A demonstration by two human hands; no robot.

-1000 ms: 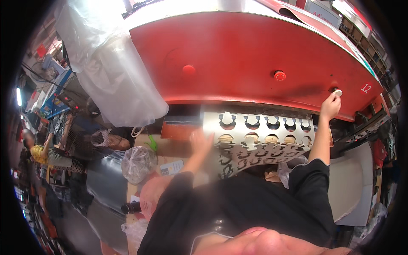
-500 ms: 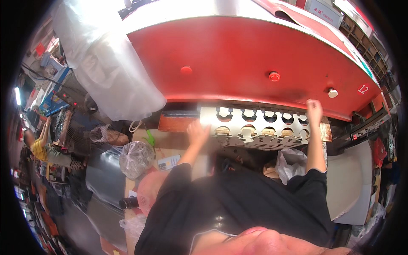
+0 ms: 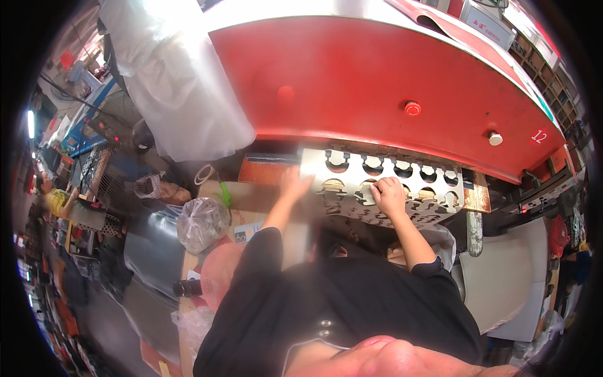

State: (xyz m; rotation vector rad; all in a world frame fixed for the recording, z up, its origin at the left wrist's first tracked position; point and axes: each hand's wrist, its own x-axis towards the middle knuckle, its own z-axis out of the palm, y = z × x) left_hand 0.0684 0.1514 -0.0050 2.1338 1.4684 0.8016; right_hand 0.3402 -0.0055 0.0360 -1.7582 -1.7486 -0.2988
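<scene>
Bent fingers on our right hand (image 3: 389, 195) met the pale sheet (image 3: 317, 164) beside a cutout in the second row from its far edge; we could not tell whether they pinched anything, because the hand covered the contact. Our left hand (image 3: 295, 183) was at the sheet's left edge, thumb apart from the fingers; blur prevented us from telling whether it gripped that edge. We had the sheet across a brown board (image 3: 267, 171), which projected beyond the sheet's left and right edges. The sheet's near part, also perforated, sloped down toward us. Beyond the board's far edge stood a red panel (image 3: 352, 88) with a red button (image 3: 412, 108) and, to its right, a silver knob (image 3: 495, 138). Near the left edge of the bench (image 3: 251, 200), we had a clear bag (image 3: 202, 225), with a green tool (image 3: 225, 195) near it.
</scene>
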